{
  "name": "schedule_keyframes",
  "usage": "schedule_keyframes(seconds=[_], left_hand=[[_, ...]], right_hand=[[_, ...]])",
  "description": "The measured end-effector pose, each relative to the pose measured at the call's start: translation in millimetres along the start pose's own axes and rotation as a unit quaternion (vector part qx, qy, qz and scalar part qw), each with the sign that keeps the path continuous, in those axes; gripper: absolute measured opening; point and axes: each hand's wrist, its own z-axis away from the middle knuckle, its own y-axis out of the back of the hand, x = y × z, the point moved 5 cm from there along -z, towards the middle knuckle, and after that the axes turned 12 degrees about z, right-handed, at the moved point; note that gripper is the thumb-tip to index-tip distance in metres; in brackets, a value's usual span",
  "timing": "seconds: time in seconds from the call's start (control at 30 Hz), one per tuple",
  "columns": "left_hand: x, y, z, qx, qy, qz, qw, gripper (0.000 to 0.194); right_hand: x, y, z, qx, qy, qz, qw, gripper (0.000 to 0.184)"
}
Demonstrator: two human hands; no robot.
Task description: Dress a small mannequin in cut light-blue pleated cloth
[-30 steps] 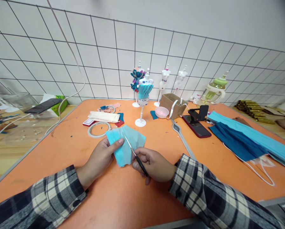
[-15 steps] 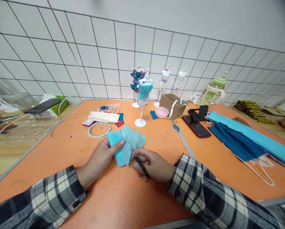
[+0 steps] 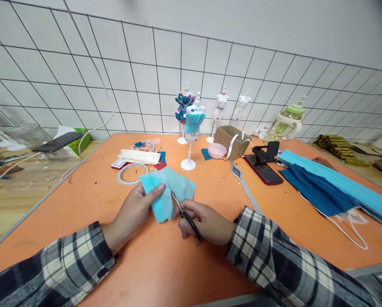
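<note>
My left hand pinches a light blue piece of fabric by its left part, thumb on top and fingers underneath. In my right hand is a pair of scissors with black handles. Its narrow metal blades lie across the fabric and point up and to the left, with a cut running up from the lower edge. Beyond the fabric stands a small white mannequin on a round base, wrapped in pleated light blue cloth.
A tape roll and a cream-coloured packet lie left of centre. A pink bowl, a cardboard box and a phone stand or lie on the right. A dark blue face mask is farther right, near a green-lidded bottle.
The cut in the fabric has widened, and its left flap has swung a little to the left. The scissors' handles have spread slightly in my right hand.
</note>
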Motion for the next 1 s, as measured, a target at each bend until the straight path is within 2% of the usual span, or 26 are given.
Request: schedule_keyframes(seconds=[0.33, 1.0], left_hand=[[-3.0, 2.4, -0.8, -0.021, -0.002, -0.041, 0.999, 0.029], [-5.2, 3.3, -1.7, -0.033, 0.001, -0.034, 0.999, 0.027]], right_hand=[[3.0, 0.3, -1.8, 0.027, 0.008, -0.012, 1.0, 0.031], [6.1, 1.2, -2.7, 0.041, 0.02, 0.007, 0.999, 0.028]])
